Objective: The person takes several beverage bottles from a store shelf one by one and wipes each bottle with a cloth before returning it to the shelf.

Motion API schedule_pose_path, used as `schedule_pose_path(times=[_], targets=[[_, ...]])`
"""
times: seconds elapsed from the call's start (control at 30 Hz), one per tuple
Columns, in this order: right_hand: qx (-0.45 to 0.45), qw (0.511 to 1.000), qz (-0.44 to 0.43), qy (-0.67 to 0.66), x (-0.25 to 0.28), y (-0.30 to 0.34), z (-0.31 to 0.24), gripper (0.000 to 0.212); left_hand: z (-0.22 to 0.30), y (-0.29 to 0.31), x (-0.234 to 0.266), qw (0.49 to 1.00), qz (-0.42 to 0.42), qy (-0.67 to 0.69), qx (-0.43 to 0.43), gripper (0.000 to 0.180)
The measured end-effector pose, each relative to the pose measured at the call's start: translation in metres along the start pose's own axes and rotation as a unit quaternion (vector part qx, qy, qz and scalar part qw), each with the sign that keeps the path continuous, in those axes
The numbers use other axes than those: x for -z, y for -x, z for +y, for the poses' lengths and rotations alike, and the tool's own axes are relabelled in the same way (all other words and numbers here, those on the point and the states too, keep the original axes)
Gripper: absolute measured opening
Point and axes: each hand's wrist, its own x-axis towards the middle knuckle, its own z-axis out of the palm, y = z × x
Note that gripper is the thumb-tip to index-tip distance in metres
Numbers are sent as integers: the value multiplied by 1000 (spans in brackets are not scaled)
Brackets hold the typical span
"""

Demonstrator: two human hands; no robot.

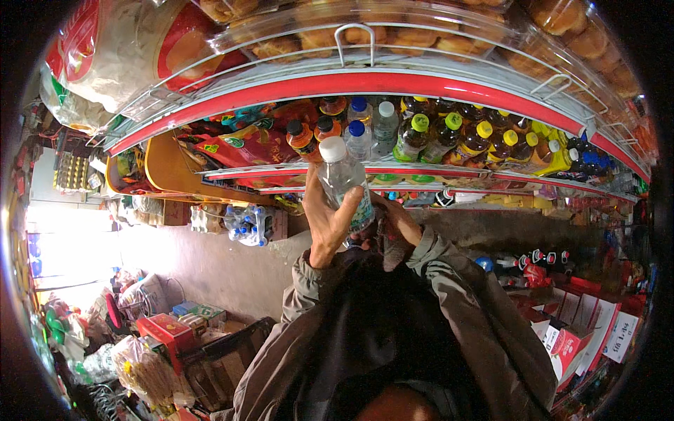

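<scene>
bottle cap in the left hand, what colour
White cap on a clear bottle, left hand; head view.

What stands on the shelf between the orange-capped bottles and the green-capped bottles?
In the head view, blue-capped bottles and a white-capped bottle stand between the orange-capped bottles and the green-capped bottles.

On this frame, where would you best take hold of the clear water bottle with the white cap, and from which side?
Grip the clear water bottle around its round middle body, coming from its left side, as the left hand does now. The bottle stands nearly upright with its white cap up, so a sideways wrap probably holds it steady. The right hand sits low behind its base.
</scene>
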Motion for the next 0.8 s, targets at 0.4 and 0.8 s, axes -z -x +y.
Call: schedule_pose_path(times=[0.4,0.8], targets=[[41,994,-27,95,60,32,0,52,-5,-81,-22,959,-176,-160,-152,60],[125,992,-17,10,118,22,60,48,-52,-120,-48,861,-237,-354,-278,65]])
